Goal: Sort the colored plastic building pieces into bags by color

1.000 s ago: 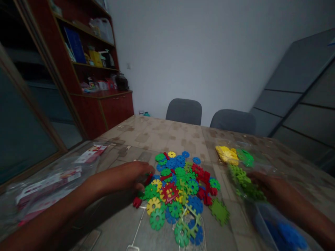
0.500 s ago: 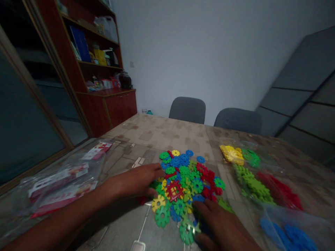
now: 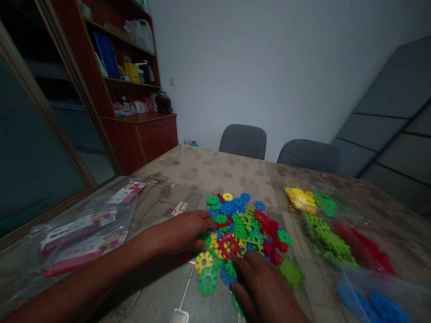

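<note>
A loose pile of plastic interlocking pieces lies in the middle of the table, with green flower-shaped discs [image 3: 207, 281], a yellow disc [image 3: 204, 262], blue discs [image 3: 232, 206] and a red square piece [image 3: 229, 246]. My left hand [image 3: 186, 231] rests at the pile's left edge, its fingers and thumb apart and no piece visible in it. Over the near right part of the pile is my right hand [image 3: 261, 285], fingers bent downward and thumb spread away from them. It covers several pieces, and its fingertips touch or hover just above them. A light green square piece [image 3: 292, 272] lies to its right.
On the right are clear bags of sorted pieces: yellow [image 3: 301, 199], green [image 3: 325, 205], light green [image 3: 328, 237], red [image 3: 365, 246] and blue [image 3: 373, 303]. Plastic packaging with printed cards [image 3: 84, 229] lies at left. Two grey chairs [image 3: 243, 141] stand behind the table [image 3: 208, 166].
My right hand has moved left and slightly up over the pile, uncovering the light green square piece. My left hand stays nearly in place. The view has shifted a little.
</note>
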Motion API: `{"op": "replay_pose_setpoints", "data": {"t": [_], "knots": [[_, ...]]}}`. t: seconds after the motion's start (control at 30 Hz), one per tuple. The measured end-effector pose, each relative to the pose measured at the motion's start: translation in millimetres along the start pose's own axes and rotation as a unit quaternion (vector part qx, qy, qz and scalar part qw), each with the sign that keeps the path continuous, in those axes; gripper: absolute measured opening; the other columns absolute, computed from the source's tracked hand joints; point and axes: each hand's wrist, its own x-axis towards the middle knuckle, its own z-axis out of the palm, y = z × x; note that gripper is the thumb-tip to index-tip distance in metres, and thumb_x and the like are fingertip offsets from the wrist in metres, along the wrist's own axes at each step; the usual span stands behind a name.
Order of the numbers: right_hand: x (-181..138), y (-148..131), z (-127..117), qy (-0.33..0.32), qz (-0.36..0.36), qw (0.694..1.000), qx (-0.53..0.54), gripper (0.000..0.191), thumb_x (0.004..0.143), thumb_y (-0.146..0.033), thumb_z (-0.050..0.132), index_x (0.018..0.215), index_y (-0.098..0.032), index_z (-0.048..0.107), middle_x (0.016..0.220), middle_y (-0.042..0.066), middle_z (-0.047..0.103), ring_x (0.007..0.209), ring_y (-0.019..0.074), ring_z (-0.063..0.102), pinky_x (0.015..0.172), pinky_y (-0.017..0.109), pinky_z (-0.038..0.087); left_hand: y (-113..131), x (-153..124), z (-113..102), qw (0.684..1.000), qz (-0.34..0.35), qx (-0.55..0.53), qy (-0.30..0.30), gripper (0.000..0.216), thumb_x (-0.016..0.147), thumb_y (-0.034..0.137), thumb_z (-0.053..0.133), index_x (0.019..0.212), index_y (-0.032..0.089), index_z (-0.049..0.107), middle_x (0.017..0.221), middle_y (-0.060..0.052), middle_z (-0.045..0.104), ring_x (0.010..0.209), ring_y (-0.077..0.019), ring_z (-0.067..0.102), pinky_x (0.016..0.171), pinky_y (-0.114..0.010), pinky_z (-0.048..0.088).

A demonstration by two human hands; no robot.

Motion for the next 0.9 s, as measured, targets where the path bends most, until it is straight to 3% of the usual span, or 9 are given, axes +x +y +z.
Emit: {"op": "replay_pose_setpoints", "data": {"t": [0.1, 0.23, 0.33, 0.43, 0.57, 0.67, 0.8, 0.9], "knots": [[10, -9, 1, 0.001, 0.047, 0.999, -0.024, 0.037, 0.084, -0.020, 0.069, 0.121, -0.018, 0.065, 0.118, 0.014, 0.066, 0.106, 0.0321, 0.064, 0.089, 0.042, 0.051, 6, 0, -2, 0.998, -0.049, 0.041, -0.007, 0.046, 0.082, 0.020, 0.078, 0.125, 0.020, 0.061, 0.121, -0.011, 0.062, 0.113, -0.0300, 0.060, 0.100, -0.040, 0.047], [17, -9, 3, 0.009, 0.050, 0.998, -0.037, 0.024, 0.088, -0.020, 0.066, 0.112, -0.018, 0.068, 0.113, 0.013, 0.068, 0.103, 0.0306, 0.065, 0.085, 0.039, 0.050, 8, 4, 3, 0.994, -0.087, 0.062, -0.033, 0.036, 0.084, 0.022, 0.076, 0.117, 0.015, 0.065, 0.119, -0.013, 0.062, 0.108, -0.0299, 0.062, 0.095, -0.038, 0.049], [18, -3, 0, 0.011, 0.044, 0.998, -0.054, 0.016, 0.093, -0.019, 0.060, 0.106, -0.019, 0.069, 0.108, 0.011, 0.070, 0.098, 0.0277, 0.067, 0.079, 0.034, 0.048, 6, 6, 5, 0.995, -0.081, 0.052, -0.028, 0.036, 0.079, 0.017, 0.079, 0.112, 0.016, 0.065, 0.115, -0.011, 0.065, 0.103, -0.0275, 0.064, 0.091, -0.035, 0.050], [17, 7, -11, 0.002, 0.055, 0.997, -0.052, 0.020, 0.097, -0.014, 0.051, 0.099, -0.020, 0.069, 0.099, 0.009, 0.072, 0.089, 0.0242, 0.069, 0.071, 0.029, 0.044, 1, 7, 4, 0.998, -0.062, 0.021, -0.014, 0.033, 0.079, 0.009, 0.072, 0.109, 0.020, 0.065, 0.111, -0.007, 0.069, 0.101, -0.0259, 0.065, 0.089, -0.035, 0.049], [12, 19, -24, 0.011, 0.033, 0.999, 0.035, 0.026, 0.100, -0.017, 0.044, 0.089, -0.018, 0.067, 0.091, 0.006, 0.072, 0.083, 0.0196, 0.067, 0.068, 0.026, 0.040, -12, 6, -3, 0.999, -0.049, -0.001, 0.002, 0.031, 0.080, 0.002, 0.063, 0.103, 0.022, 0.068, 0.105, -0.005, 0.073, 0.100, -0.0239, 0.066, 0.087, -0.033, 0.047], [7, 20, -25, -0.054, -0.027, 0.996, 0.071, 0.023, 0.096, -0.017, 0.048, 0.082, -0.019, 0.067, 0.084, 0.004, 0.073, 0.074, 0.0167, 0.065, 0.062, 0.024, 0.036, -22, 2, -8, 0.999, -0.019, -0.035, -0.016, 0.030, 0.079, 0.003, 0.066, 0.101, 0.023, 0.069, 0.097, 0.000, 0.073, 0.091, -0.0198, 0.066, 0.080, -0.028, 0.046], [1, 14, -19, -0.123, -0.016, 0.992, 0.037, 0.015, 0.086, -0.012, 0.057, 0.090, -0.020, 0.069, 0.096, 0.007, 0.075, 0.081, 0.0207, 0.068, 0.063, 0.026, 0.037, -24, -4, -11, 0.994, -0.039, -0.046, -0.089, 0.033, 0.075, 0.003, 0.071, 0.101, 0.024, 0.069, 0.086, 0.003, 0.070, 0.076, -0.0167, 0.064, 0.065, -0.023, 0.043], [-3, 14, -15, -0.115, -0.005, 0.993, 0.017, 0.030, 0.078, -0.013, 0.066, 0.107, -0.022, 0.068, 0.112, 0.010, 0.072, 0.096, 0.0275, 0.067, 0.075, 0.031, 0.043, -23, -4, -10, 0.992, -0.087, 0.009, -0.096, 0.034, 0.070, 0.005, 0.078, 0.097, 0.023, 0.068, 0.086, 0.002, 0.070, 0.078, -0.0189, 0.064, 0.064, -0.025, 0.042]]}}
